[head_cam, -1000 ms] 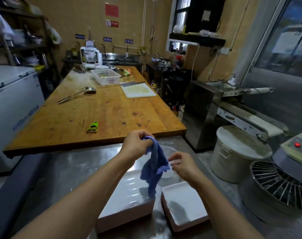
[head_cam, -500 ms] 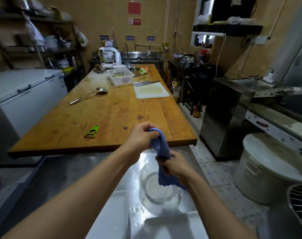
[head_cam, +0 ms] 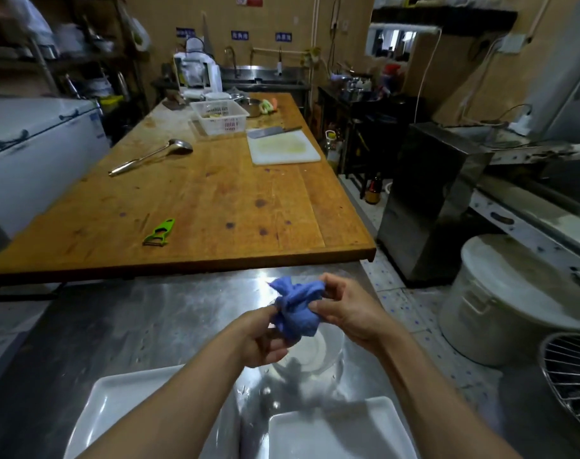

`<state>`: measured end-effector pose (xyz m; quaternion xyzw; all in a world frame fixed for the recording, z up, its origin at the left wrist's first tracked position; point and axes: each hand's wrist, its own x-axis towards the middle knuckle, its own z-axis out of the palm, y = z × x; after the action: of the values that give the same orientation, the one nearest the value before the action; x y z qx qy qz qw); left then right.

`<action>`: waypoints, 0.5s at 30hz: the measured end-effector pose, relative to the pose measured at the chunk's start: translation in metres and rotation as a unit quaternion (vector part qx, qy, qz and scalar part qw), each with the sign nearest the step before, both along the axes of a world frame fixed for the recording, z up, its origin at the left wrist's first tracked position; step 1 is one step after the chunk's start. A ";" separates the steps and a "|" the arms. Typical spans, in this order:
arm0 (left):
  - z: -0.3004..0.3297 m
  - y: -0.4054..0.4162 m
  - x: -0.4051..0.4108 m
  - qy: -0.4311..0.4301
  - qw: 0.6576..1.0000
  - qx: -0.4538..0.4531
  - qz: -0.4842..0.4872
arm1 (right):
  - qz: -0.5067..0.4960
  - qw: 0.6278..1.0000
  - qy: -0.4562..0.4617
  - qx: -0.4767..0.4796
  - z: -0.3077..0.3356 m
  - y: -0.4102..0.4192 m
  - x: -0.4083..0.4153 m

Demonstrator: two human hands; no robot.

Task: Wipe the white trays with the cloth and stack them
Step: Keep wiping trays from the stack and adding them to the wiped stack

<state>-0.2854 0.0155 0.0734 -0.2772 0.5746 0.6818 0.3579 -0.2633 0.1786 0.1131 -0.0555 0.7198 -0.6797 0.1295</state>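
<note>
A bunched blue cloth [head_cam: 296, 309] is held between both hands above a clear glass bowl [head_cam: 318, 359] on the steel counter. My left hand [head_cam: 258, 337] grips the cloth's lower left end. Its upper right end is pinched by my right hand [head_cam: 346, 309]. Two white trays lie at the bottom of the view: a larger white tray [head_cam: 116, 405] on the left, partly under my left forearm, and a smaller white tray [head_cam: 331, 432] on the right.
The steel counter [head_cam: 116, 326] meets a long wooden table [head_cam: 215, 200] carrying a green peeler [head_cam: 159, 231], ladle [head_cam: 149, 156], cutting board [head_cam: 283, 148] with cleaver, and white basket [head_cam: 219, 116]. A white lidded bucket [head_cam: 513, 299] and a wire guard [head_cam: 573, 379] stand to the right.
The cloth hung loose from my left hand; now both hands hold it bunched, the left lower and the right higher. The view tilted down, bringing the trays back into sight.
</note>
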 end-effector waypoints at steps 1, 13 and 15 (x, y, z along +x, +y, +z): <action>-0.001 0.001 -0.002 -0.008 1.000 0.012 -0.007 | 0.008 1.000 -0.010 0.014 0.000 0.000 0.001; -0.006 -0.001 -0.008 0.102 0.987 0.095 -0.082 | -0.028 0.986 -0.079 0.147 -0.018 0.000 -0.008; -0.009 -0.002 -0.007 0.155 0.977 0.071 -0.127 | -0.057 0.982 -0.075 0.166 -0.025 -0.002 -0.010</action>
<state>-0.2923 0.0136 0.0645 -0.0668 0.6037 0.7044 0.3673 -0.2729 0.1764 0.0884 0.0588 0.8132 -0.5590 0.1512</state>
